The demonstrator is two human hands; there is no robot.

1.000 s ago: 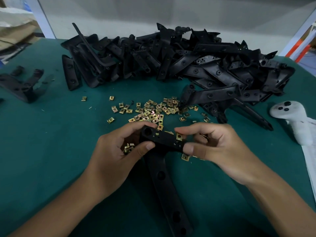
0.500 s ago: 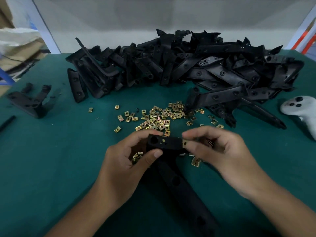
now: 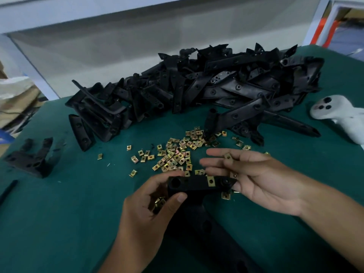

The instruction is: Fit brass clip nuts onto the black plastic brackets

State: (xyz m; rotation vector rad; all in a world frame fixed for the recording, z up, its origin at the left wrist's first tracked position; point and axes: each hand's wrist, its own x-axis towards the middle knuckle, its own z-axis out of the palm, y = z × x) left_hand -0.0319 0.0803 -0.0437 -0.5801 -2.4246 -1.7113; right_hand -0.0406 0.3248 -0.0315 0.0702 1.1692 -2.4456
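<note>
White controller point(image 3: 334, 110) far right on green table point(image 3: 59, 223).

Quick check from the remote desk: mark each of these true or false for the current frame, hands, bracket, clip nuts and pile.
1. The left hand grips the black bracket. True.
2. A brass clip nut already sits on that bracket. True.
3. The right hand is empty. False: a single clip nut rests at its fingers.
4. The loose clip nuts lie in a tray. False: they are scattered on the green table.
5. The pile of brackets lies beyond the loose nuts. True.
6. The white controller sits at the table's left edge. False: it is at the right.
</note>
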